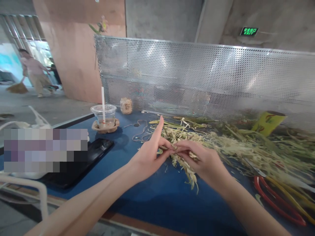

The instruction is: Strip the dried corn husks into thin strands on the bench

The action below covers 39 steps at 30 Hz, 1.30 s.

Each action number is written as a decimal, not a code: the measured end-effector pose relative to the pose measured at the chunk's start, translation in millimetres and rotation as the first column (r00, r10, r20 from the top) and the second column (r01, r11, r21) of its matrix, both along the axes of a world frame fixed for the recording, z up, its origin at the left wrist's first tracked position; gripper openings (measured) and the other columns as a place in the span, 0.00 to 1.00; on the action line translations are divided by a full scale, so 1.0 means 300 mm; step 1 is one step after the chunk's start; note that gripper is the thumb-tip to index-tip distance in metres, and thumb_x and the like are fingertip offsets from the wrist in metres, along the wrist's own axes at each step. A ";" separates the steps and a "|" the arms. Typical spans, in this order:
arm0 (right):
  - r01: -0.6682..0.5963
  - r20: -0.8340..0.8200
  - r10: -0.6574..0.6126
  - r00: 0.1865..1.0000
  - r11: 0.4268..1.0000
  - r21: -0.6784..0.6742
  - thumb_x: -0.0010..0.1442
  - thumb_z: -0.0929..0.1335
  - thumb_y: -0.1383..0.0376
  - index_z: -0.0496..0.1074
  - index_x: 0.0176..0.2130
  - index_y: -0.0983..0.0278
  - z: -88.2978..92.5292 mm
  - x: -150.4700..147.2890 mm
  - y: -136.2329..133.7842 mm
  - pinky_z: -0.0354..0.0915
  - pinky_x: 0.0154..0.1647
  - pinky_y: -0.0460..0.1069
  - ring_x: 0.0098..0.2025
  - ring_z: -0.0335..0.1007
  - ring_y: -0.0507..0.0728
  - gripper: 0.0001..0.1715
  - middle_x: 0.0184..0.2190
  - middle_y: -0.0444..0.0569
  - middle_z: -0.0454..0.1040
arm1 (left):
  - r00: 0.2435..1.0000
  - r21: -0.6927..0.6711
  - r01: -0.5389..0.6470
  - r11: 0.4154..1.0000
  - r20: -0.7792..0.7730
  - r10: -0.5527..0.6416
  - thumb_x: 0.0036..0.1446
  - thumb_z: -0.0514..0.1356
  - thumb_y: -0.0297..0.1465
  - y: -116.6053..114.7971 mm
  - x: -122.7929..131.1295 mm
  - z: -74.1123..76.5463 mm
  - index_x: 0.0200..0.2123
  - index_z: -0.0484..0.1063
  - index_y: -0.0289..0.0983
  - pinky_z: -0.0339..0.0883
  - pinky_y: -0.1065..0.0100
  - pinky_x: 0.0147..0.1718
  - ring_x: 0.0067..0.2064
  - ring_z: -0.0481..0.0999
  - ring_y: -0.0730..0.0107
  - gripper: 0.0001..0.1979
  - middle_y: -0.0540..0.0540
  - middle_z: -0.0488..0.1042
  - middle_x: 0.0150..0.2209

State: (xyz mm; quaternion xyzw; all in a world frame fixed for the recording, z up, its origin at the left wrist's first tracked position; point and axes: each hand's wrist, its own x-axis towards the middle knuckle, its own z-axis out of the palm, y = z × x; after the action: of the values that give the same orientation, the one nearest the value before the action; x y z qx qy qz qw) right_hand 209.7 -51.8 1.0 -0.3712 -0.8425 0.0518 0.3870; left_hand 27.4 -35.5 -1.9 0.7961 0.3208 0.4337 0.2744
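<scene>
My left hand [151, 149] and my right hand [203, 157] meet at the fingertips over the table. The thumb and a finger of my left hand are pinched together, while another finger points straight up. My right hand pinches at the same spot. What lies between the fingertips is too small and covered to make out. Just behind and below the fingers is a heap of pale green, curly plant trimmings [187, 134]. A drooping pale sprig [190, 175] shows beneath my right fingers. Scissors with red handles [278, 203] lie to the right of my right hand.
The blue table [147, 206] holds a clear cup [104, 114] with a straw, a jar [126, 105], a cord [142, 131], a black phone-like slab [91, 160] and a tilted yellow container [268, 123]. A perforated metal panel [172, 72] stands behind. A person [36, 72] sweeps at far left.
</scene>
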 end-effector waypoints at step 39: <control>0.115 -0.213 -0.123 0.969 0.992 -0.047 0.50 0.62 0.73 0.70 0.35 0.63 -0.012 -0.004 0.045 0.68 0.34 0.48 0.32 0.70 0.53 0.12 0.31 0.48 0.73 | 0.988 -0.120 -0.015 0.993 0.149 0.033 0.50 0.57 0.25 0.015 0.012 -0.028 0.62 0.37 0.41 0.68 0.67 0.33 0.33 0.72 0.71 0.40 0.51 0.71 0.31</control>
State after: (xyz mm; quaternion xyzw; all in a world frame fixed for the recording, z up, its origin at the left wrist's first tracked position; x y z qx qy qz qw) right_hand 208.4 -38.4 -2.5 -0.4197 -0.7708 0.0830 0.4721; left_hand 31.0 -30.9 -10.4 0.7393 0.3339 0.4761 0.3395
